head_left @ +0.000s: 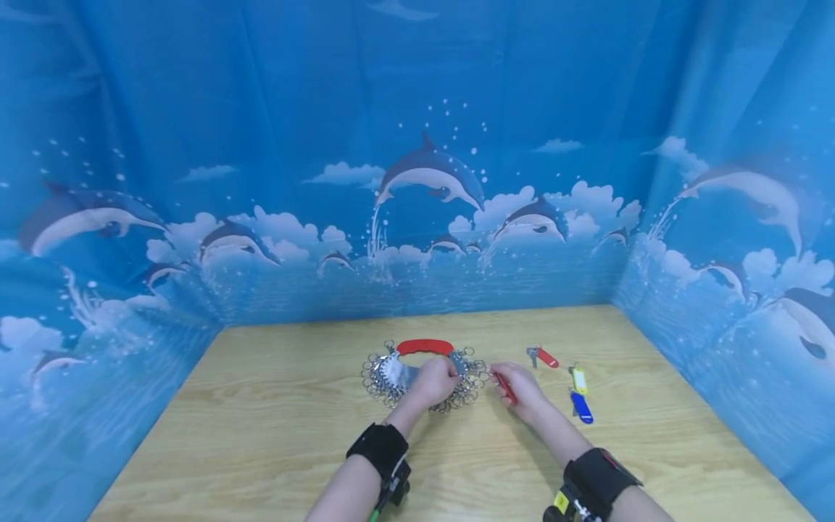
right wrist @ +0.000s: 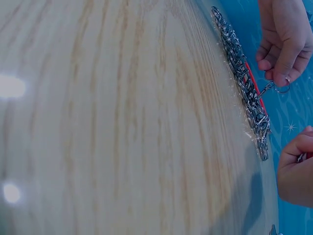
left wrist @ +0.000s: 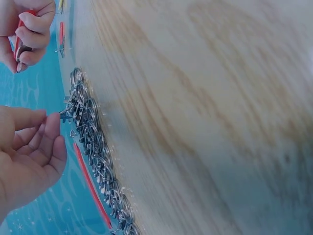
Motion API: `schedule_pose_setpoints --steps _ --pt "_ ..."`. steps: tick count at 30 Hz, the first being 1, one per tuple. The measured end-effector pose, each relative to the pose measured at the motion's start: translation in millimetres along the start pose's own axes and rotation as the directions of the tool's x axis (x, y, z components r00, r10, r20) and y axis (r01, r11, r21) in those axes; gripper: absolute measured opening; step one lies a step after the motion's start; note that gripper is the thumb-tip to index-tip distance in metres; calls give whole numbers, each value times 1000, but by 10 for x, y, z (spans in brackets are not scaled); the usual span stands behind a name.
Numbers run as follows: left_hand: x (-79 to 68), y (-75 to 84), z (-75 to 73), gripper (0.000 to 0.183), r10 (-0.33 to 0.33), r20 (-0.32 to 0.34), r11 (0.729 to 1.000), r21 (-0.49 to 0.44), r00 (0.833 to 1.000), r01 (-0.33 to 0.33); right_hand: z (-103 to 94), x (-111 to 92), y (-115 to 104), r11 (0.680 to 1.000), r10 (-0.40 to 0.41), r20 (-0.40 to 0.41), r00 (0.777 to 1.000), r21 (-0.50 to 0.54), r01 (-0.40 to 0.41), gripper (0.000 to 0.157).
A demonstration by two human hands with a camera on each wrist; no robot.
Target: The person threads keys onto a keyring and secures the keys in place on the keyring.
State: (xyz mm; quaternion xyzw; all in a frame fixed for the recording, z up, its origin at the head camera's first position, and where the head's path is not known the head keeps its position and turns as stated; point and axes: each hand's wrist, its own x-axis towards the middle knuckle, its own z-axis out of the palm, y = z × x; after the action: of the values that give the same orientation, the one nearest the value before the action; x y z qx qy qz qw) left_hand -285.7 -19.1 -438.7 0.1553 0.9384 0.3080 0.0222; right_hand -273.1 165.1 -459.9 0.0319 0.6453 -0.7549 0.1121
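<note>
A key holder with a red handle [head_left: 425, 346] lies on the table, its curved metal plate fringed by many rings and clips [head_left: 377, 378]. My left hand [head_left: 435, 381] is over the plate's right half. Between thumb and forefinger it pinches a metal ring [right wrist: 282, 89] that hangs from one of the clips [right wrist: 267, 88]. Just right of the holder, my right hand [head_left: 524, 395] grips a red key tag [head_left: 506, 389]. Something metal, probably its key [left wrist: 22, 51], shows between those fingers in the left wrist view; the rest is covered by the hand.
To the right lie another red key tag [head_left: 548, 357] with a key, a yellow tag [head_left: 579, 380] and a blue tag [head_left: 582, 408]. The wooden table [head_left: 274, 435] meets a blue dolphin-print curtain [head_left: 293, 283] at the back and sides.
</note>
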Motion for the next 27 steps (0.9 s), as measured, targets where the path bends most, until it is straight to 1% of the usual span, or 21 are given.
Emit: schedule_pose_setpoints --steps 3,7,10,13,15,16,17,19,20,21,22,23,24,27 --pt "8 9 1 28 10 7 1000 -10 1000 -10 -19 -2 0 1000 -3 -6 1000 -13 3 20" --pt "33 -6 18 33 39 2 999 -24 999 -39 -27 3 -6 1000 -10 -17 1000 -29 9 19" --pt "43 -11 26 32 59 -11 998 -11 998 -59 -28 4 -7 999 -18 -31 999 -42 17 19" --pt "42 -5 32 22 83 -34 996 41 996 -82 -32 7 2 997 -27 -51 998 -67 24 19" --pt "38 -12 42 14 141 -66 983 124 988 -132 -42 15 13 996 -32 -56 998 -90 27 20" --pt "38 -22 50 11 175 -77 970 186 982 -158 -48 20 20 995 -34 -59 998 -98 28 20" --pt "46 -54 72 8 242 -104 942 265 965 -208 -53 21 25 994 -37 -58 998 -109 31 20" --pt "50 -85 93 11 350 -137 867 421 927 -265 -60 22 34 991 -43 -57 997 -129 36 20" --pt "51 -96 100 14 396 -150 828 486 906 -281 -63 22 37 990 -45 -57 997 -136 37 20" --pt "54 -104 107 18 424 -156 797 532 892 -286 -66 20 40 989 -46 -57 997 -144 38 20" --pt "59 -108 111 21 439 -159 780 556 884 -287 -68 18 41 988 -47 -57 997 -151 38 20" --pt "63 -108 116 22 446 -165 774 565 880 -287 -71 15 41 987 -48 -56 997 -158 39 20" --pt "56 -79 101 23 420 -159 790 550 894 -273 -74 15 41 986 -47 -59 997 -161 37 20" --pt "79 -49 100 23 342 -166 860 452 925 -237 -90 22 29 985 -46 -64 997 -168 35 21"
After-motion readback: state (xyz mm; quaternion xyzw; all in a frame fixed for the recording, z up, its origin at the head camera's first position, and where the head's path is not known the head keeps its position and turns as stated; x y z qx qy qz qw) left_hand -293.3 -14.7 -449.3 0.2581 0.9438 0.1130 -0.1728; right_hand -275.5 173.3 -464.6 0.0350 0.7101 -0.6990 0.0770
